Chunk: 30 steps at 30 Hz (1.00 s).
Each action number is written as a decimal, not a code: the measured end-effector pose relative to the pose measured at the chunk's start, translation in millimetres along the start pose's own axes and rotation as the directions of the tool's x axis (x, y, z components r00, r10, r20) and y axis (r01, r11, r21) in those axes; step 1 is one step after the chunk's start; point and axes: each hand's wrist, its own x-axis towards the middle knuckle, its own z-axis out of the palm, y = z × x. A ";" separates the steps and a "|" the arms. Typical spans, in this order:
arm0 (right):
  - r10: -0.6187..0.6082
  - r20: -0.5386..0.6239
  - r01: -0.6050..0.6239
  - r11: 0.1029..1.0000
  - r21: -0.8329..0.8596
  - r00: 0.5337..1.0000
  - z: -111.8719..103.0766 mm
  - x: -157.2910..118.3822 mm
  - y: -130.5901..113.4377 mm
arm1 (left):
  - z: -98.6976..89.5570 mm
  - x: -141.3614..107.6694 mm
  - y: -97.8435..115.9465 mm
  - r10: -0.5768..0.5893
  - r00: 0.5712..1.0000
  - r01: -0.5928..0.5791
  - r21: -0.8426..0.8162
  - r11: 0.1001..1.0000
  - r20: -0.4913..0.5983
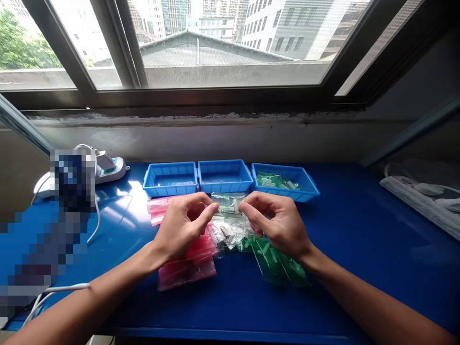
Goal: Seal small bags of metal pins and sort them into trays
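Logged from the head camera, viewing remotely. A window (230,48) fills the far end, with a blue counter (345,287) below it. Along the counter's back edge sit three blue plastic trays: the left tray (170,179) and middle tray (224,176) have contents too faint for me to tell, and the right tray (285,184) holds green-tinted bagged parts. Off to the left are a white power strip (111,170) and a white cable (68,287); part of that side is blurred out.

Nearer, a pile of pink bags (187,268) lies under my left hand (183,225), and green bags (273,261) lie under my right hand (276,225). Between the hands, above a heap of small bagged metal parts (224,235), is a clear zip bag (228,203). Both grips look narrow, thumb and forefinger pinching its top edge from either side. Fingertip pressure at that edge should hold the thin film best.
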 end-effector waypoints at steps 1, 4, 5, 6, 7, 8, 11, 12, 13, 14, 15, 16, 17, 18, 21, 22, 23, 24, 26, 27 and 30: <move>-0.005 -0.006 0.005 1.000 -0.003 1.000 0.0 0.0 1.2 | 0.0 0.4 0.0 -0.006 1.000 0.006 -0.001 1.000 -0.004; -0.010 -0.017 0.010 1.000 -0.013 1.000 -0.4 -0.1 3.7 | 0.0 0.7 -0.3 -0.013 1.000 0.013 -0.005 1.000 -0.022; -0.007 -0.020 0.007 1.000 -0.004 1.000 -0.4 -0.2 4.0 | 0.0 0.5 -0.5 -0.011 1.000 0.011 -0.004 1.000 -0.028; -0.007 -0.023 0.007 1.000 0.011 1.000 -0.3 -0.2 4.0 | 0.0 0.1 -0.8 -0.007 0.999 0.007 -0.002 1.000 -0.034; -0.008 -0.029 0.008 1.000 0.026 1.000 -0.1 -0.3 3.8 | 0.0 -0.3 -1.2 0.000 0.999 0.000 0.001 1.000 -0.039; -0.009 -0.038 0.011 0.999 0.036 0.999 0.2 -0.4 3.4 | 0.0 -0.7 -1.7 0.016 0.999 -0.015 0.006 1.000 -0.048; -0.051 -0.073 0.052 0.998 0.016 0.996 1.0 -0.9 2.0 | -0.1 -1.3 -4.3 0.089 0.992 -0.087 0.032 0.996 -0.094; -0.073 -0.079 0.073 0.997 -0.004 0.994 1.1 -1.1 1.7 | -0.2 -1.3 -5.3 0.116 0.987 -0.112 0.040 0.993 -0.111; -0.098 -0.083 0.097 0.995 -0.025 0.992 1.1 -1.4 1.6 | -0.2 -1.2 -6.3 0.138 0.982 -0.134 0.044 0.990 -0.125; -0.125 -0.081 0.122 0.992 -0.045 0.989 0.9 -1.8 1.6 | -0.3 -1.2 -7.3 0.155 0.978 -0.151 0.043 0.988 -0.137; -0.148 -0.079 0.143 0.988 -0.064 0.986 0.6 -2.1 1.7 | -0.4 -1.1 -8.1 0.168 0.975 -0.164 0.039 0.986 -0.144; -0.164 -0.075 0.158 0.984 -0.080 0.984 0.3 -2.4 2.0 | -0.5 -1.1 -8.7 0.179 0.972 -0.175 0.037 0.984 -0.152; -0.179 -0.075 0.172 0.981 -0.093 0.981 -0.2 -2.6 2.4 | -0.6 -1.1 -9.2 0.188 0.970 -0.184 0.038 0.982 -0.155; -0.191 -0.075 0.183 0.978 -0.104 0.979 -0.6 -2.8 2.9 | -0.8 -1.1 -9.5 0.195 0.968 -0.190 0.046 0.981 -0.157; -0.212 -0.078 0.201 0.971 -0.132 0.974 -1.9 -2.5 3.7 | -1.6 -0.9 -9.3 0.216 0.963 -0.202 0.097 0.975 -0.160; -0.214 -0.076 0.203 0.970 -0.131 0.974 -2.2 -2.1 3.5 | -1.8 -0.8 -8.8 0.222 0.962 -0.205 0.115 0.972 -0.161; -0.212 -0.075 0.201 0.972 -0.124 0.974 -2.5 -1.6 2.9 | -2.0 -0.8 -8.3 0.225 0.961 -0.206 0.127 0.970 -0.161; -0.206 -0.074 0.197 0.974 -0.111 0.976 -2.8 -1.0 1.9 | -1.9 -0.9 -7.5 0.220 0.963 -0.201 0.133 0.971 -0.156; -0.183 -0.057 0.177 0.980 -0.094 0.982 -2.9 0.3 -1.0 | -1.5 -1.2 -5.8 0.192 0.973 -0.176 0.125 0.976 -0.127; -0.168 -0.031 0.164 0.982 -0.095 0.985 -2.9 0.9 -2.8 | -1.2 -1.4 -4.8 0.171 0.980 -0.158 0.116 0.981 -0.105; -0.111 0.077 0.120 0.986 -0.119 0.991 -4.0 2.8 -6.8 | -0.1 -1.4 -2.2 0.122 0.992 -0.115 0.122 0.986 -0.044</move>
